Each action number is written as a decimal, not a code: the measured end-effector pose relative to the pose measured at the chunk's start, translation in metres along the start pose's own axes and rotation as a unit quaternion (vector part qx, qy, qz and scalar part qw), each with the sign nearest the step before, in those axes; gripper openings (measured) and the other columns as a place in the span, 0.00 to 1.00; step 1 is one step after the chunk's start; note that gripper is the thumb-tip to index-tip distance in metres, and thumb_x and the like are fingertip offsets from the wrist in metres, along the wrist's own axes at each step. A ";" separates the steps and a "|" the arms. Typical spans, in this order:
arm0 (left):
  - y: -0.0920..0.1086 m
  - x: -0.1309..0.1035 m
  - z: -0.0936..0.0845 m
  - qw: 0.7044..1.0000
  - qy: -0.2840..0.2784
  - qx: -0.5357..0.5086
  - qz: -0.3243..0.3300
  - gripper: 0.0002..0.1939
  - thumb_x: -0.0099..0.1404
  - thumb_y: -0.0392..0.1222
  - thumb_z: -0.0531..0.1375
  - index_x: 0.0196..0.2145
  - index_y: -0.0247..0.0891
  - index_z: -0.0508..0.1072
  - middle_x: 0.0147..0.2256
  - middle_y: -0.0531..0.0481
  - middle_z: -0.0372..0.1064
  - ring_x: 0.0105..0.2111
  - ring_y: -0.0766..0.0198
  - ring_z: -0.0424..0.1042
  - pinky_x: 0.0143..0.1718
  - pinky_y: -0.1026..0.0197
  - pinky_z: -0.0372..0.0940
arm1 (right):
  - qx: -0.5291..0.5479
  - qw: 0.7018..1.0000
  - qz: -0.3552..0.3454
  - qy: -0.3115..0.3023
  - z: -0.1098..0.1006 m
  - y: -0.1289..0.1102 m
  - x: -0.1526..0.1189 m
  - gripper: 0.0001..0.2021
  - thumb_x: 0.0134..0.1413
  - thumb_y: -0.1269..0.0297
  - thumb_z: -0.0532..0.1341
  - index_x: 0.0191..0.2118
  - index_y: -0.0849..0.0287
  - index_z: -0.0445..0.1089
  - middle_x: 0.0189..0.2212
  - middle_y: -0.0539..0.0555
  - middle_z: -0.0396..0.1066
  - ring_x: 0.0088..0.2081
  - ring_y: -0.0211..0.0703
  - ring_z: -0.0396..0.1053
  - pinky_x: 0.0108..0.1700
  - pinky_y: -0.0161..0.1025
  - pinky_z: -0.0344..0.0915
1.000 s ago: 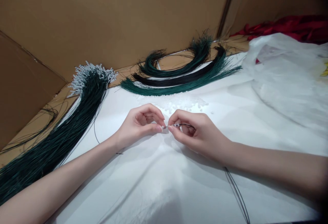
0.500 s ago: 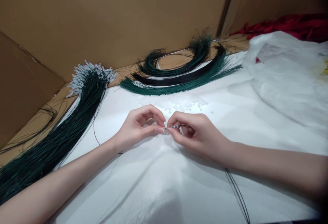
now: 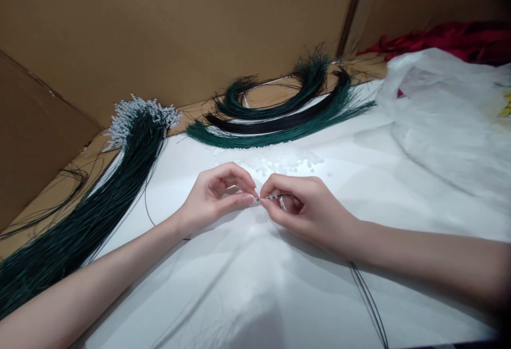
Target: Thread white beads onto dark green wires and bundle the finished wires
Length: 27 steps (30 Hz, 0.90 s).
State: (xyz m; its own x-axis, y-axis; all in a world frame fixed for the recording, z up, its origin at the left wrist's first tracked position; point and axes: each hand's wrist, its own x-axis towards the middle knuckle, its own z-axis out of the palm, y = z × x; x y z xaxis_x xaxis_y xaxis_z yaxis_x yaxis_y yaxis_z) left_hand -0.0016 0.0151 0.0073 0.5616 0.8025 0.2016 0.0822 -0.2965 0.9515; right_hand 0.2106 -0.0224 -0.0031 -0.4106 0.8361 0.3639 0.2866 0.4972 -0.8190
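Over the white sheet (image 3: pixel 223 306) my two hands meet, fingertips almost touching. My right hand (image 3: pixel 297 200) pinches a thin dark cord (image 3: pixel 288 196) that carries a few small white beads (image 3: pixel 273 197); the cord trails out below the wrist as several strands (image 3: pixel 367 298). Thumb and forefinger of my left hand (image 3: pixel 223 192) are closed at the cord's tip on a small white bead (image 3: pixel 255 199), partly hidden by the fingers. Just beyond both hands lies a scatter of loose white beads (image 3: pixel 295 165).
Dark green cords with white beaded ends (image 3: pixel 139 120) form a thick bundle at left. Curved bundles of green cord (image 3: pixel 255 137) and black cord (image 3: pixel 271 124) lie at the back. A crumpled clear plastic bag (image 3: pixel 447 120) and red material (image 3: pixel 451 40) are at right. Cardboard walls (image 3: pixel 179 30) stand behind.
My left fingertips have drawn slightly left, away from the right ones, leaving a small gap with the cord's tip and bead in it. My right hand stays almost still, pinching the beaded cord.
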 end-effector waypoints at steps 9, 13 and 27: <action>-0.002 0.000 0.001 1.000 -0.003 -0.001 0.005 0.07 0.61 0.32 0.67 0.37 0.36 0.74 0.34 0.50 0.74 0.35 0.67 0.74 0.40 0.65 0.69 | -0.006 1.000 -0.002 -0.004 0.000 0.001 0.000 0.04 0.56 0.75 0.59 0.31 0.61 0.68 0.19 0.42 0.55 0.20 0.27 0.49 0.25 0.28 0.51; -0.002 -0.001 0.000 1.000 -0.004 -0.001 0.003 0.07 0.61 0.32 0.67 0.38 0.36 0.74 0.34 0.50 0.74 0.35 0.67 0.74 0.40 0.65 0.68 | -0.003 1.000 -0.004 -0.004 0.000 0.000 0.001 0.05 0.55 0.76 0.59 0.31 0.61 0.68 0.19 0.41 0.55 0.20 0.27 0.49 0.25 0.28 0.51; 0.000 -0.002 0.004 1.000 0.006 0.024 0.006 0.05 0.62 0.33 0.66 0.38 0.37 0.74 0.36 0.50 0.73 0.36 0.68 0.72 0.40 0.66 0.70 | -0.021 0.999 0.033 -0.016 0.000 0.001 0.000 0.01 0.59 0.71 0.58 0.36 0.59 0.66 0.20 0.42 0.60 0.20 0.29 0.52 0.25 0.31 0.52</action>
State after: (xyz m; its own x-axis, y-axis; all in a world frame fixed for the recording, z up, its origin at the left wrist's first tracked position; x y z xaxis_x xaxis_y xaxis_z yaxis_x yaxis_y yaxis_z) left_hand 0.0005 0.0109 0.0060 0.5537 0.8043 0.2159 0.1144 -0.3303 0.9369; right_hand 0.2113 -0.0215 -0.0041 -0.4167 0.8598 0.2951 0.3498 0.4513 -0.8210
